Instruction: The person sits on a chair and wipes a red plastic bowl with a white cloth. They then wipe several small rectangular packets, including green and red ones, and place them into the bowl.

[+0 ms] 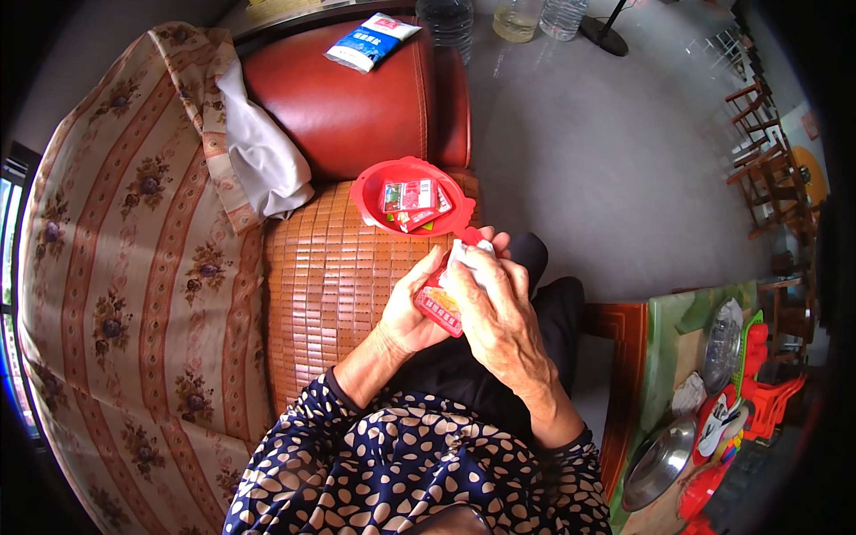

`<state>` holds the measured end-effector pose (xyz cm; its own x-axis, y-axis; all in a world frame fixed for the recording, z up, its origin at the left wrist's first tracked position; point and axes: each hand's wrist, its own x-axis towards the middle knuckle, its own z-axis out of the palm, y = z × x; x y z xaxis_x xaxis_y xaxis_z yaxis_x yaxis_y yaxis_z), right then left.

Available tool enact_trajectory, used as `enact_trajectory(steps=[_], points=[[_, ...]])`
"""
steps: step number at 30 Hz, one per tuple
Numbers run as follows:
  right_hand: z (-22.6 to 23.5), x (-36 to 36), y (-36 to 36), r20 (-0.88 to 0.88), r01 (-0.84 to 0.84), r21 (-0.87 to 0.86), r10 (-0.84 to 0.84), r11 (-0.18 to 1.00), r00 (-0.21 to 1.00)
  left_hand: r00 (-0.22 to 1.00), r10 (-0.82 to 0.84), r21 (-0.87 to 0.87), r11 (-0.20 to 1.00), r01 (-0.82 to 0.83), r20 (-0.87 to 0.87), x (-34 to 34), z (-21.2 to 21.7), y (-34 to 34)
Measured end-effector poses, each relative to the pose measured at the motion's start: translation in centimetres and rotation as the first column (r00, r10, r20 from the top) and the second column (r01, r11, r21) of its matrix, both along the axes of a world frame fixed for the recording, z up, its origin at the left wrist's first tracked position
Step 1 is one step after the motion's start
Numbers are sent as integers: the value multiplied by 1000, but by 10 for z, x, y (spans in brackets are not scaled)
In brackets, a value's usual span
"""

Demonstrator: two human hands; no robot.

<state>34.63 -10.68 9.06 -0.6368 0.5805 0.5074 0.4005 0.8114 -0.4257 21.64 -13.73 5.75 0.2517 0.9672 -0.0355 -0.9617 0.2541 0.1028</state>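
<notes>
In front of my lap, my left hand (pixel 412 314) grips a small flat red packet (pixel 439 312) with a printed face, its thumb along the left edge. My right hand (pixel 501 312) presses a white cloth or tissue (pixel 475 256) against the packet's upper part, the fingers bent over it. Part of the packet is hidden under the right hand. Just beyond both hands, a red plastic basin (pixel 364 198) sits on the seat, with several small packets (pixel 408 196) lying inside.
A woven mat (pixel 330 294) covers the seat; a floral cloth (pixel 125 294) drapes at left. A blue and white bag (pixel 372 42) lies on the red leather armrest (pixel 334 107). Clear bottles (pixel 517 18) stand on the floor. At right, a green table (pixel 664 334) bears a metal bowl (pixel 660 464).
</notes>
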Motion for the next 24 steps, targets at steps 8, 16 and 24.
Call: enact_trajectory(steps=[8, 16, 24], points=[[5, 26, -21, -131, -334, -270, 309, 903, 942, 999, 38, -31, 999, -38, 9, -10, 2, 5], [19, 37, 2, -264, 23, -153, -64, 988, 962, 996, 64, 59, 996, -68, 66, -7, 12, 9], [7, 27, -9, -116, 52, -10, -53, 999, 992, 998, 57, 78, 995, -60, 39, -3, 16, 10]])
